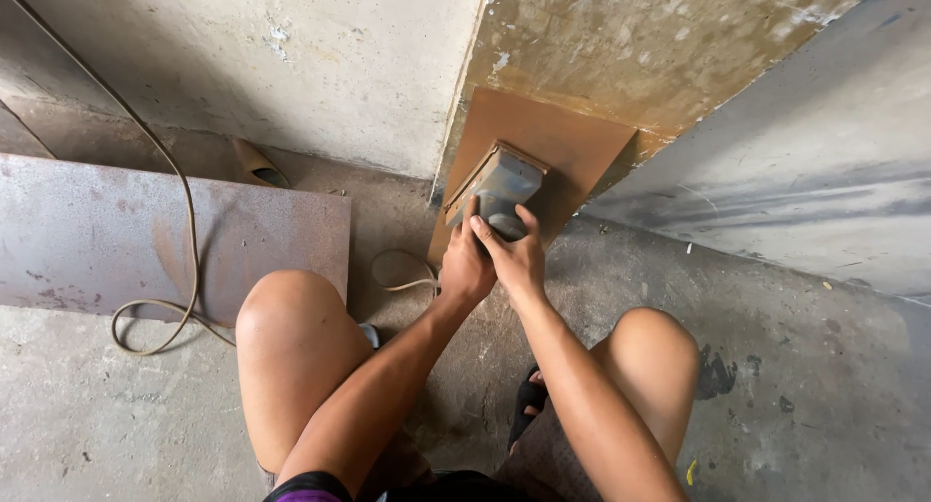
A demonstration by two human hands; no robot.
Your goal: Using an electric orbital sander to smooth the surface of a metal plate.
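Both hands on a grey sander (499,190), pressed flat vs a rusty brown plate (553,148) that leans on the wall corner, far centre. Left hand (464,266) wraps the near-left side of the tool, fingers closed round it. Right hand (514,255) grips the near end, fingers curled over the top, closed on the body. The person squats, knees either side, w/ bare legs and a sandal (529,397) showing between them.

Risks as I judge them:
- The plate only leans; nothing visible clamps it. Pushing hard w/ the sander could make its foot slide out on the concrete floor (776,366) and drop toward the toes.
- Cord (184,221) runs from far left, loops on the floor near the left knee, and a 2nd loop lies just left of the left hand. A leg shift could snag it and jerk the tool off the plate.
- No gloves on either hand, fingertips close to the pad edge; a slip off the plate edge could scrape the knuckles on rusty metal or the wall.
- Can't tell if the tool is running.
- A larger steel sheet (145,235) lies flat at left, its edge near the left knee, so a shin knock is possible when getting up.
- Rust dust near the face; no mask can be seen from this view.
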